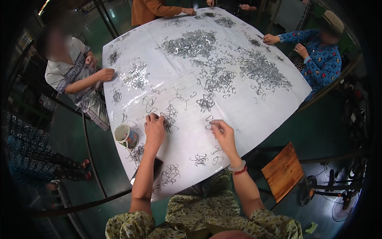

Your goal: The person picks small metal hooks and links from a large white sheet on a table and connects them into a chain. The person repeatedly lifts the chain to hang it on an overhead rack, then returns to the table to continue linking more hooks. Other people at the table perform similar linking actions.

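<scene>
At two o'clock from the right hand (225, 135), the tabletop (267, 113) lay open; metal hooks (205, 102) crowded eleven. A cup (126, 137) blocked nine o'clock from the left hand (154, 130).

Dark flat rectangular object (158, 166): partly covered by the left forearm (143, 177).
Bent grey wire hooks (171, 116): partly hidden by the left hand (155, 129).
Orange-sleeved co-worker (146, 11): cropped by the top edge.

I count one table (254, 115); on it are one cup (126, 136), one phone (158, 164) and more metal hooks (190, 43) than I can number. Over it are my two hands (223, 134), one red bracelet (240, 171) on my right wrist. Around it are at least four other people (76, 73); to its right, one wooden seat (283, 172).
</scene>
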The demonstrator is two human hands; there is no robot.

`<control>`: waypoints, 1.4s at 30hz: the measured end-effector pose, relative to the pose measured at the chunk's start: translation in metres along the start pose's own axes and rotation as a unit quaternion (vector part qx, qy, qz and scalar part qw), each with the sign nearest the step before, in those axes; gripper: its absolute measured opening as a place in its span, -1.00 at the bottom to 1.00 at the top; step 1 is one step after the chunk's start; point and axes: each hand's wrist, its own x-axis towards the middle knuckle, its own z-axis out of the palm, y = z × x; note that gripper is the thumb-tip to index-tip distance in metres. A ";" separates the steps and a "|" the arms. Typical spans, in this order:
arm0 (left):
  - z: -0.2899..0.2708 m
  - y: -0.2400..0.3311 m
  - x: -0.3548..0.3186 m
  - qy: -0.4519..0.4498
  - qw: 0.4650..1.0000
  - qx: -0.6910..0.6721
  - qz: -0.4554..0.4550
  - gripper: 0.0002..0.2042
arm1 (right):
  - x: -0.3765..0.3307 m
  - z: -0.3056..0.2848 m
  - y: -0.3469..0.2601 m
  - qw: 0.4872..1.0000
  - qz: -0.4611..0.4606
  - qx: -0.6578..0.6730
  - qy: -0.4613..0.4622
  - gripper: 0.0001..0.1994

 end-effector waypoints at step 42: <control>-0.080 0.155 -0.104 -0.039 0.697 -0.697 -0.166 -0.94 | -0.087 -0.013 -0.063 0.973 -0.205 -0.106 -0.009 -0.80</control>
